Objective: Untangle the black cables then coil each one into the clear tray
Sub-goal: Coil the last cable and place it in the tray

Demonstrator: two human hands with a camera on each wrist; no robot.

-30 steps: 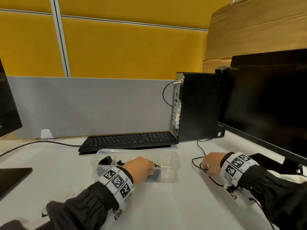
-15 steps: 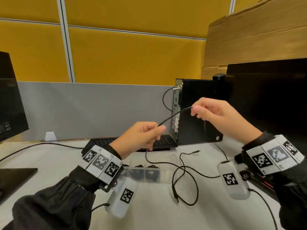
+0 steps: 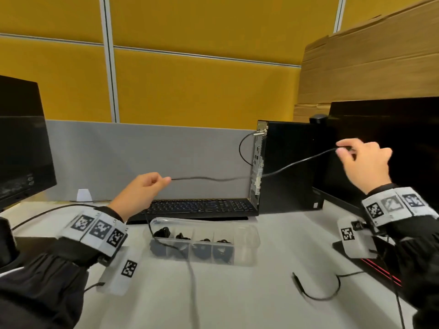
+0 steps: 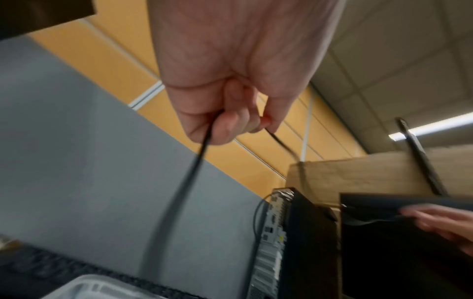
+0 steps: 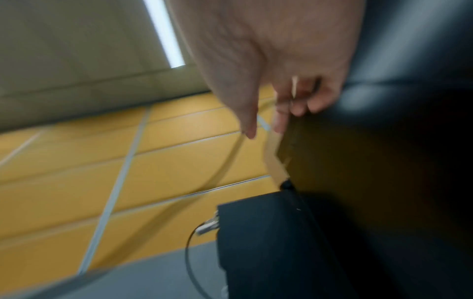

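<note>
A thin black cable stretches in the air between my two hands above the desk. My left hand pinches it at the left, and the cable drops from those fingers past the clear tray toward the desk's near edge. My right hand pinches the cable's other part, raised in front of the right monitor. The tray holds coiled black cables in several compartments; its right end compartment shows none. The right wrist view is blurred; the cable trails from the fingertips.
A keyboard lies behind the tray, a black PC tower to its right. Monitors stand at the left and right. Another black cable curls on the desk at the near right.
Both hands rose from the desk and tray, took the cable and pulled apart. The right hand moved up and right, and the slack loop has left the desk.
</note>
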